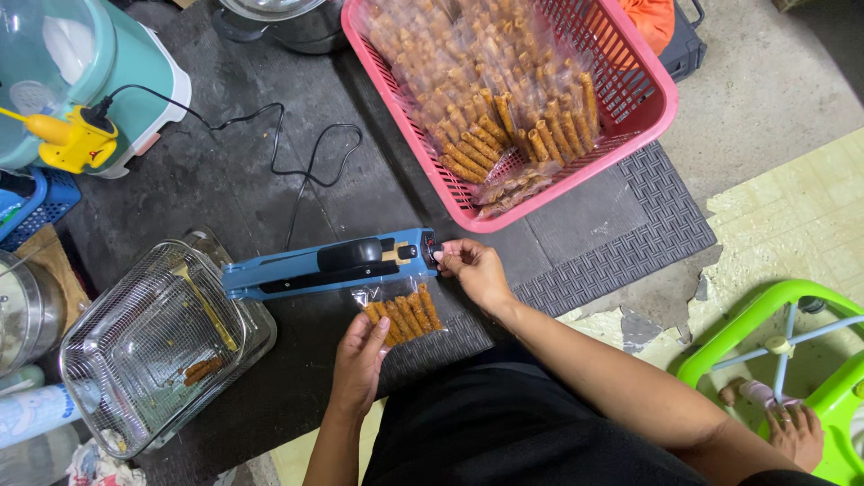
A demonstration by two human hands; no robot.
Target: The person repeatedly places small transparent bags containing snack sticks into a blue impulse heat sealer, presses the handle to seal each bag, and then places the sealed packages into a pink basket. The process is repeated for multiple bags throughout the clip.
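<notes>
A small clear bag of brown snack sticks point(402, 312) lies with its open end under the arm of a blue and black heat sealer point(326, 264) on the dark floor mat. My left hand point(360, 362) holds the bag's bottom edge. The fingertips of my right hand point(472, 267) rest at the sealer's right end, beside the bag's upper corner. The sealer's arm is down over the bag.
A pink basket point(650, 105) full of sealed snack bags stands at the top right. A wire mesh basket point(144, 346) with a few sticks sits left. A black cord point(297, 162) runs to a yellow plug point(76, 139). A green frame point(792, 351) stands at the lower right.
</notes>
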